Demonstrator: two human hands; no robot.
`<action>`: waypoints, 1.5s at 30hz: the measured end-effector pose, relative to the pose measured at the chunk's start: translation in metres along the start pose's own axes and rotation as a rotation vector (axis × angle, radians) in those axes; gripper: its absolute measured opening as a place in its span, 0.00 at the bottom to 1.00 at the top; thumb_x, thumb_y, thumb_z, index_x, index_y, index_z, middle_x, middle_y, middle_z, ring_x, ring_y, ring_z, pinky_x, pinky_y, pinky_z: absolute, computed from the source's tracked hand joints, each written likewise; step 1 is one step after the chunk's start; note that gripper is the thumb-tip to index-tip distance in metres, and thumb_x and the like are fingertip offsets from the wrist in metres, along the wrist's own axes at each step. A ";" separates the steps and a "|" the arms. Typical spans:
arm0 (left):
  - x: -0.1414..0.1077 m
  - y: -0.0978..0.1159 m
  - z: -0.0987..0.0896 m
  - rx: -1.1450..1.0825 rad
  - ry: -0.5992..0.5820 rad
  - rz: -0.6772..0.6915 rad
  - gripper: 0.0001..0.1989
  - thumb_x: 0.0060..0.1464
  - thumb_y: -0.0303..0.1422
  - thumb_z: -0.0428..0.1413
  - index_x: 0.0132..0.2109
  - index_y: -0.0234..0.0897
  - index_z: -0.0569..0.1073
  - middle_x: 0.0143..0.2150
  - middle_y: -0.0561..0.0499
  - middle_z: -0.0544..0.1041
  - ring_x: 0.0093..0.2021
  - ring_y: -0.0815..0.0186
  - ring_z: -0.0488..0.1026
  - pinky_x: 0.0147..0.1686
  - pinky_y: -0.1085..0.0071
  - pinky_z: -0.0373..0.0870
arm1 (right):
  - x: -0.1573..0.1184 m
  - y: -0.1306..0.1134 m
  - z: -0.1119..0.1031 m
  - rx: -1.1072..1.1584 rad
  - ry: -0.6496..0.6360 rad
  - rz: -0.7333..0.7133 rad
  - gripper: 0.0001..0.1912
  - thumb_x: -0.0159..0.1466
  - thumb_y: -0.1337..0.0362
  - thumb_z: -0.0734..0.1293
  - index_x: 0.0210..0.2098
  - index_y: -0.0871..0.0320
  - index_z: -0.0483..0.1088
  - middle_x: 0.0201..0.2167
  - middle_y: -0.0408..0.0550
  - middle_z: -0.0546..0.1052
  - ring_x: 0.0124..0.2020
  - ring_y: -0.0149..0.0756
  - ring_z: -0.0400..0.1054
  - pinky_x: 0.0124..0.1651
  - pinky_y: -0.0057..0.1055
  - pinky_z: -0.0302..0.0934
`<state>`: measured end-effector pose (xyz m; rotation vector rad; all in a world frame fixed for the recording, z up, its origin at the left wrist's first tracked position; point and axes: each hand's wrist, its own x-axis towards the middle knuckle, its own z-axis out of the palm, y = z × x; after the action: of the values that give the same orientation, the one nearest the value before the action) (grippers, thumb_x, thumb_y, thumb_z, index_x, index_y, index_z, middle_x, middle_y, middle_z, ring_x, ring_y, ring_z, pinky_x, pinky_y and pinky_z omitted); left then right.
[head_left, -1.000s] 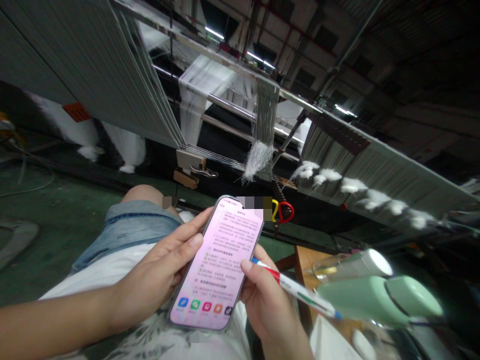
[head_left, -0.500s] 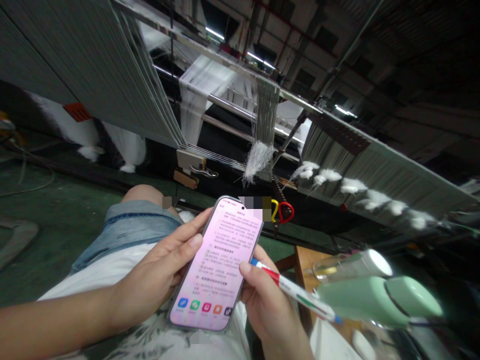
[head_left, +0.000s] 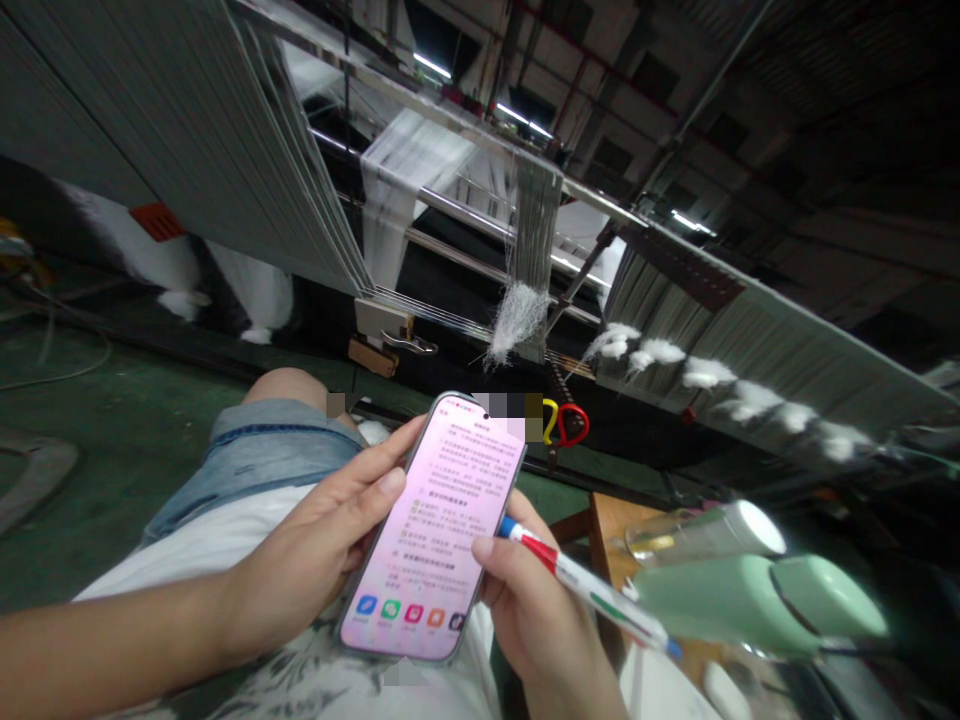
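Observation:
A smartphone [head_left: 435,530] with a lit pink screen of text and a row of app icons is tilted above my lap. My left hand [head_left: 315,545] grips its left edge, thumb along the side. Around the right edge is my right hand [head_left: 536,605], its thumb at the screen's border. A multicolour pen [head_left: 589,590], white with blue, red and green parts, rests between that thumb and the fingers and points down to the right. The fingers behind the phone are mostly hidden.
A green bottle [head_left: 720,605] and a clear cup [head_left: 705,535] lie on a wooden stand [head_left: 606,520] at right. Red-and-yellow-handled scissors [head_left: 566,424] hang ahead. Beyond is a frame with grey strands [head_left: 300,170] and bundled white threads [head_left: 517,320].
My right thumb has shifted slightly left and down on the phone's edge. The pen has moved a little with it. Both hands keep the phone in the same place.

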<state>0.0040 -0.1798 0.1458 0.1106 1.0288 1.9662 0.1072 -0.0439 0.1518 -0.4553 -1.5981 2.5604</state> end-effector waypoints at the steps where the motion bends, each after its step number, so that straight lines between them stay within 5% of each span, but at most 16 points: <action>1: 0.000 0.000 0.000 0.000 0.002 -0.004 0.29 0.55 0.40 0.58 0.63 0.57 0.60 0.55 0.52 0.76 0.51 0.55 0.75 0.42 0.66 0.76 | 0.000 0.001 0.000 0.007 0.002 -0.001 0.21 0.56 0.64 0.66 0.50 0.54 0.70 0.37 0.46 0.78 0.32 0.31 0.71 0.30 0.24 0.60; 20: -0.002 0.000 -0.001 0.035 0.009 -0.006 0.30 0.55 0.41 0.57 0.63 0.59 0.59 0.56 0.53 0.76 0.52 0.55 0.74 0.42 0.66 0.76 | 0.002 0.002 -0.004 0.030 -0.019 -0.018 0.19 0.58 0.62 0.67 0.50 0.53 0.70 0.36 0.45 0.78 0.32 0.31 0.72 0.32 0.26 0.64; 26: -0.001 -0.001 -0.002 0.030 -0.002 0.000 0.29 0.55 0.41 0.58 0.63 0.59 0.60 0.55 0.53 0.76 0.53 0.56 0.73 0.42 0.67 0.75 | 0.001 -0.001 -0.004 0.003 -0.064 -0.044 0.25 0.55 0.67 0.67 0.53 0.55 0.67 0.46 0.49 0.77 0.47 0.42 0.71 0.49 0.39 0.64; 33: -0.002 0.002 0.002 -0.003 0.012 -0.022 0.29 0.56 0.41 0.57 0.63 0.60 0.59 0.49 0.58 0.80 0.47 0.60 0.77 0.40 0.70 0.75 | 0.000 -0.003 -0.001 0.025 -0.077 -0.051 0.26 0.53 0.70 0.67 0.52 0.56 0.67 0.46 0.49 0.77 0.49 0.44 0.71 0.54 0.43 0.62; 37: -0.004 0.004 0.005 0.022 0.037 -0.024 0.29 0.57 0.41 0.56 0.64 0.58 0.57 0.49 0.57 0.80 0.47 0.60 0.77 0.40 0.71 0.75 | -0.002 -0.006 -0.001 0.000 -0.056 -0.043 0.25 0.53 0.70 0.66 0.51 0.56 0.68 0.44 0.48 0.77 0.46 0.42 0.71 0.51 0.39 0.63; 45: -0.003 0.000 -0.001 0.047 0.017 0.006 0.31 0.56 0.40 0.57 0.65 0.58 0.57 0.53 0.54 0.77 0.48 0.58 0.76 0.40 0.70 0.76 | 0.001 0.001 -0.002 0.000 0.010 -0.006 0.23 0.53 0.66 0.65 0.49 0.55 0.70 0.32 0.44 0.77 0.26 0.30 0.67 0.26 0.25 0.56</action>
<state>0.0050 -0.1827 0.1460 0.1237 1.0873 1.9520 0.1067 -0.0422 0.1498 -0.4609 -1.5934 2.5498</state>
